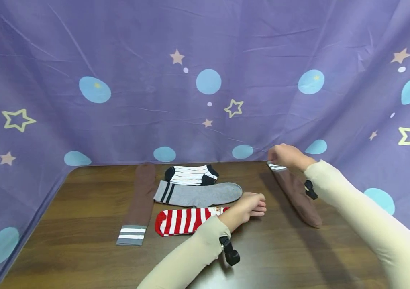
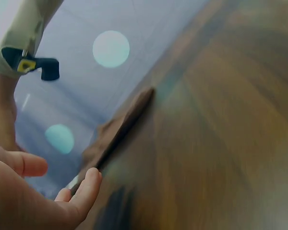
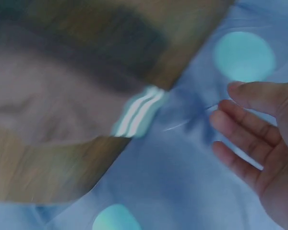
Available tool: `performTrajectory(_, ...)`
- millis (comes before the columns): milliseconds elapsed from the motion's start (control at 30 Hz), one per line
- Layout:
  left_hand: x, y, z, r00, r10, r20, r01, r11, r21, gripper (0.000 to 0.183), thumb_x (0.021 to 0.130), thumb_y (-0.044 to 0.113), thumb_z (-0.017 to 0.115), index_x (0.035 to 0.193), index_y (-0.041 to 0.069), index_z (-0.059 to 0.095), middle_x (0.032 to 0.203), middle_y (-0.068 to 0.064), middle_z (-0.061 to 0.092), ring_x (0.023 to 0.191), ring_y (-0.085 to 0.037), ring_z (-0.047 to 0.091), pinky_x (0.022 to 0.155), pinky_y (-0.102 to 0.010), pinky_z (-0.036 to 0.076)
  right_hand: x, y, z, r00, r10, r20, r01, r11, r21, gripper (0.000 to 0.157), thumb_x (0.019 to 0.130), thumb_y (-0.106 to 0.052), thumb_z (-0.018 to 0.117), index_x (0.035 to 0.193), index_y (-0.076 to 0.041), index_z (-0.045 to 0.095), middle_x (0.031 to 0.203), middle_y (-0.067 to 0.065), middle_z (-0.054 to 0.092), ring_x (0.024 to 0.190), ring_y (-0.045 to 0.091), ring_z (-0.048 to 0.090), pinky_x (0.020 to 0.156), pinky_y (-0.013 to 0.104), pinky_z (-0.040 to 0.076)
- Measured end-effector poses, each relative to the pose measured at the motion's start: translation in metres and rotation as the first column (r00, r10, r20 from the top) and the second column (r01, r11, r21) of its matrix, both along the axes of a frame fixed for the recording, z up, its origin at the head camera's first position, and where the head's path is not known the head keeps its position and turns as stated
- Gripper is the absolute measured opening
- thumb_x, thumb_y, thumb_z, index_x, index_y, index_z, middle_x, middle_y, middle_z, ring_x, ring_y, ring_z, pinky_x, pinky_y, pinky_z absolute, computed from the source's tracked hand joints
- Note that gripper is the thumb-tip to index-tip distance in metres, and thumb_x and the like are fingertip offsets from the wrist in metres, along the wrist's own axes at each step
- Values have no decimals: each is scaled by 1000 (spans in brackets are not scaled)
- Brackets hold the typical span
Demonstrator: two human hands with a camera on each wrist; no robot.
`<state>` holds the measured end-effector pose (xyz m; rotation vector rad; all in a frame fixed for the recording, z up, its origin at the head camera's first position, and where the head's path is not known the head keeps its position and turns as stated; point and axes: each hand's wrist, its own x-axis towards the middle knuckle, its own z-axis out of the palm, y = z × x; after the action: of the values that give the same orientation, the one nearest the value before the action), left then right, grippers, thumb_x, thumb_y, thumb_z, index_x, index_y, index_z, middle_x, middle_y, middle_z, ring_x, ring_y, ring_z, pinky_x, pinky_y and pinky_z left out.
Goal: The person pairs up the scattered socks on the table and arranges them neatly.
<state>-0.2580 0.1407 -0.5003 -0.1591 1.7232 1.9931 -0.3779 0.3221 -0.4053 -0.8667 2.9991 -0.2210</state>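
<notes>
On the right of the table a brown sock lies at a slant, its grey cuff with white stripes at the back edge. My right hand hovers over that cuff. In the right wrist view the right hand has loosely bent fingers with nothing between them, apart from the striped cuff. My left hand is above the table beside a red-and-white striped sock, its forearm covering part of that sock. The left wrist view shows the left hand with spread, relaxed fingers and nothing held.
Left of centre lies another brown sock, cuff toward the front. A grey sock with black stripes lies behind the red one, and a white-and-black ankle sock behind that. A purple patterned curtain borders the wooden table.
</notes>
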Motion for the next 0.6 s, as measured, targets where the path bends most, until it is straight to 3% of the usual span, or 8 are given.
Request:
performTrajectory(133,1,26,-5,995,10,104,-22,993,115,28,88,4,53,114,-5,60,125,-36,64,118,-45,66,98,-47,57,-6,7,-21,998,31,-60,-23,992,127,18,79,8,69,83,-10,70,79,3,68,73,20,62,67,42,55)
performTrajectory(233,1,44,-5,987,28,158,-55,983,174,33,88,2,52,120,-8,58,127,-40,60,122,-50,61,103,-51,53,-9,14,-35,996,34,-80,-19,982,186,23,76,10,70,89,-9,73,88,6,73,81,24,68,72,45,58)
performTrajectory(433,-9,68,-8,966,93,243,-151,961,233,42,88,2,50,128,-11,54,131,-42,55,128,-55,53,109,-56,47,-15,26,-53,995,20,-96,0,980,199,27,77,10,72,97,-7,75,98,12,76,89,31,71,75,49,59)
performTrajectory(533,-19,80,-22,958,83,273,-155,955,254,43,88,3,51,129,-10,54,134,-41,54,132,-54,50,111,-55,46,-18,29,-58,996,9,-83,6,983,184,32,77,12,67,102,-7,76,101,13,76,91,33,72,74,50,59)
performTrajectory(567,-27,87,-37,963,63,263,-139,949,282,44,86,5,54,127,-10,54,133,-40,54,130,-55,51,108,-54,49,-19,30,-60,997,4,-76,9,984,177,34,77,13,65,103,-7,76,101,13,77,91,33,72,73,50,59)
performTrajectory(600,-29,92,-43,962,53,268,-133,947,291,44,86,6,54,127,-9,54,134,-40,54,131,-54,51,109,-54,48,-19,30,-61,998,-2,-69,14,985,173,36,77,13,64,104,-7,76,101,13,77,91,33,72,72,50,59)
